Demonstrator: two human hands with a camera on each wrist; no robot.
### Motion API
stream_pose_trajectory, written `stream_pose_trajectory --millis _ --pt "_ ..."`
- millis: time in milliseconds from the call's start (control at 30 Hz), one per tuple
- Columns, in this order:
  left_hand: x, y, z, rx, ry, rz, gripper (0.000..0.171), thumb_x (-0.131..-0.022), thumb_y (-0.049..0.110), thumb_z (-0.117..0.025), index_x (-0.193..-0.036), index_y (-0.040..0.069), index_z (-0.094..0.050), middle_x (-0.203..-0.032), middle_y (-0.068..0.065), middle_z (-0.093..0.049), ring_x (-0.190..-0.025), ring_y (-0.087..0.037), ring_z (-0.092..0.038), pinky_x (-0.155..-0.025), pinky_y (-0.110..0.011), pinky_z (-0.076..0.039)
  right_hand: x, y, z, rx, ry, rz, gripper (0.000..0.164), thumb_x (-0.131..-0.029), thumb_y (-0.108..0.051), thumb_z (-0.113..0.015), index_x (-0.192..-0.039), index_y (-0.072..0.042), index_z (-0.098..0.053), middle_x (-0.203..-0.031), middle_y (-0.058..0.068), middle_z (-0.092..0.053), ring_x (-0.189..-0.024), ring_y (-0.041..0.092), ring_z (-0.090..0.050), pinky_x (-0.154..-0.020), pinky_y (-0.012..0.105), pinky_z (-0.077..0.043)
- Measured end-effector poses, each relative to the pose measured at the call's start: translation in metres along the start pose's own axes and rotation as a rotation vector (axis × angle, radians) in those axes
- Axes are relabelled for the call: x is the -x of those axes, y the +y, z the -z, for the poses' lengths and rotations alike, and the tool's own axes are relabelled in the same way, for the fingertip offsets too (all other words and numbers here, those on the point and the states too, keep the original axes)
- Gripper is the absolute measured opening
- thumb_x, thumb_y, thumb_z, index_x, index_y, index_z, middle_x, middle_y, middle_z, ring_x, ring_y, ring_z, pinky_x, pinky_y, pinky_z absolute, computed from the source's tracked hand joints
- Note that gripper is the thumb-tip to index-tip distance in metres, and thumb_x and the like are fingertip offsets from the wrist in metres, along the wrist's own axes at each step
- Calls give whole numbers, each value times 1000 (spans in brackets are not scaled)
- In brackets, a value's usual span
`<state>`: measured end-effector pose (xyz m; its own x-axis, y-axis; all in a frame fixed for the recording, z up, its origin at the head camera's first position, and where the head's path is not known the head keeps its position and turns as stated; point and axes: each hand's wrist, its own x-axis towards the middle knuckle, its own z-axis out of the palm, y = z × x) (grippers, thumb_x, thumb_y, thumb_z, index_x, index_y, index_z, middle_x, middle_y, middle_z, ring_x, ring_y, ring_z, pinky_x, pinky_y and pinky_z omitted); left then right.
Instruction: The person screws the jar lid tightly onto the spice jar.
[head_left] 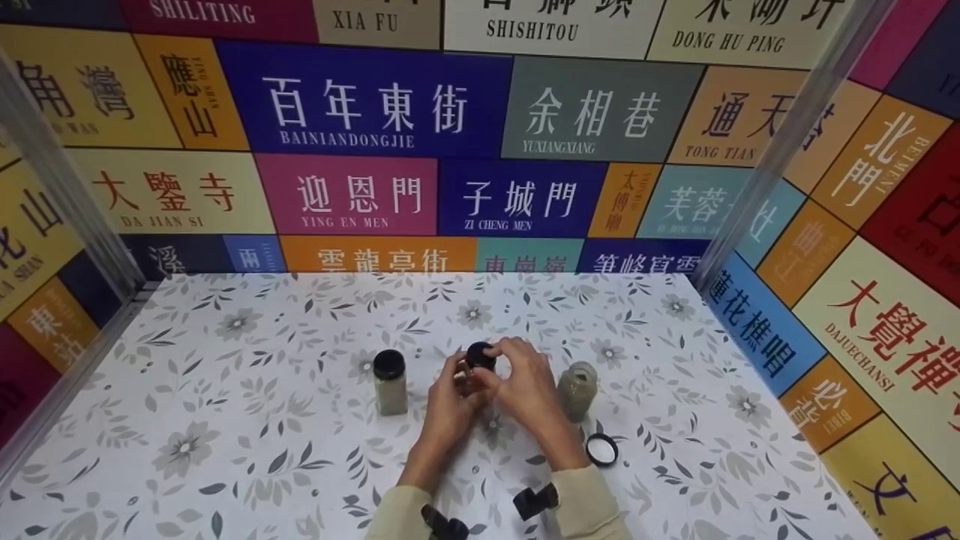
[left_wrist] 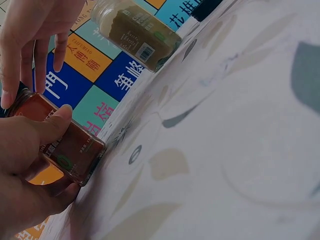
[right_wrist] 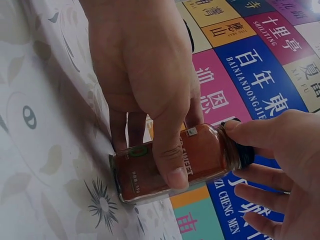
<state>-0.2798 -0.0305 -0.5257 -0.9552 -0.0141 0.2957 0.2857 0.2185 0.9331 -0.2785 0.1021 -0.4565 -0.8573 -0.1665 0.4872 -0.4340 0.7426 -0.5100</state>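
Note:
In the right wrist view, a small square glass jar (right_wrist: 206,152) of reddish-brown powder wears a black cap (right_wrist: 246,154). My left hand (head_left: 450,401) grips the jar's body, thumb across its label, and the base is right at the tabletop. With thumb and fingers my right hand (head_left: 525,382) holds the black cap, which shows between both hands in the head view. To the right stands an uncapped jar (head_left: 577,394) of greenish-tan powder. Beside it a loose black cap (head_left: 602,450) lies with its white inside up.
Left of my hands stands another capped jar (head_left: 391,394) with pale greenish powder. A floral white cloth (head_left: 285,465) covers the table. Behind it rises a wall of coloured name panels (head_left: 367,105), with metal posts (head_left: 780,142) at the corners.

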Motion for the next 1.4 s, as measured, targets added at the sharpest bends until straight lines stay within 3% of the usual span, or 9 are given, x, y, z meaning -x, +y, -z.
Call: stream_pose_trajectory --millis 300,467,700,1033,1233,1400 --pt "1 -1 0 45 -1 -8 60 -81 -2 -77 -135 2 -51 -116 -23 -65 -101 -34 -72 -83 -29 -59 0 1 2 -25 20 26 25 -82 -24 -81 -102 -11 -70 -108 8 -74 -104 28 -67 -92 47 -49" --pt "2 0 0 97 -8 -22 60 -82 0 -78 -135 4 -51 -117 -22 -67 -102 -33 -72 -84 -33 -60 -1 2 5 -66 52 19 27 -82 -22 -81 -104 -9 -72 -112 8 -74 -107 28 -66 -96 47 -47" --pt "1 0 0 42 -3 -17 58 -82 0 -77 -134 3 -51 -112 -20 -67 -101 -32 -73 -82 -33 -60 0 3 2 -41 22 21 26 -82 -25 -81 -102 -12 -73 -108 7 -75 -104 27 -67 -93 47 -48" --pt "1 -1 0 20 -1 -10 60 -82 1 -77 -135 2 -50 -114 -22 -66 -102 -34 -72 -84 -32 -59 0 3 -3 -18 84 15 29 -76 -31 -84 -96 -13 -71 -100 5 -74 -97 25 -65 -87 45 -49" --pt "2 -2 0 25 4 -53 58 -81 -4 -74 -133 -1 -50 -121 -28 -64 -101 -37 -72 -82 -33 -60 1 3 -7 -69 100 -17 34 -75 -33 -85 -96 -12 -69 -99 6 -71 -97 26 -64 -88 45 -49" --pt "2 -2 -1 5 18 -83 58 -81 -3 -75 -132 -4 -49 -119 -29 -64 -99 -34 -72 -81 -31 -60 0 4 -7 -181 45 -51 32 -82 -30 -82 -101 -8 -69 -117 11 -68 -114 31 -64 -100 46 -50"
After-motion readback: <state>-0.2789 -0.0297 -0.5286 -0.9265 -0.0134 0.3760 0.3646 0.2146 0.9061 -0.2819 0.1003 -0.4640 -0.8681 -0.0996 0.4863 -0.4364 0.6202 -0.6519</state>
